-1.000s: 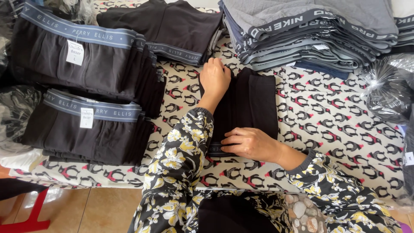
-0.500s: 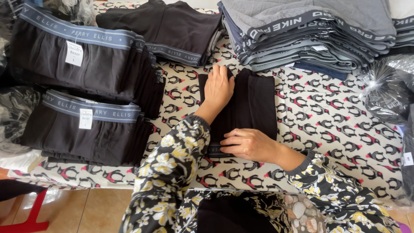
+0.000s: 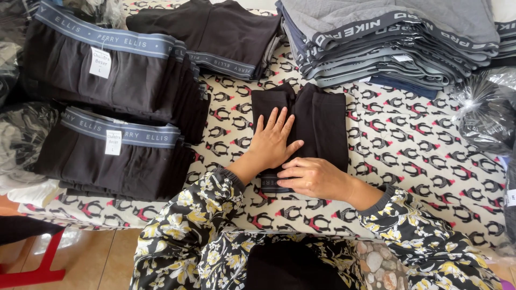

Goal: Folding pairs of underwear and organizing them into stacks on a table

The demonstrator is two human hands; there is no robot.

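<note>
Item in hand: black boxer briefs (image 3: 317,121), mid-desk (image 3: 430,156) toward the near edge, partly folded. My left hand (image 3: 274,140) lies flat, fingers spread; my right hand (image 3: 314,177) presses the waistband end, fingers loosely curled. Finished stacks (image 3: 107,70) occupy the far-left corner.

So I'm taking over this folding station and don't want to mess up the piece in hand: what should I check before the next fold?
1. Left hand flat on the black garment, fingers spread: ok.
2. Right hand on the near end at the waistband: ok.
3. Garment lying fully on the penguin-print cloth, apart from the stacks: ok.
4. Far edge even: not ok, the left fold stands slightly uneven against the right one.
5. Room on a black stack at the left: cannot tell.
6. Grey stack squared: not ok, its edges are staggered.
</note>
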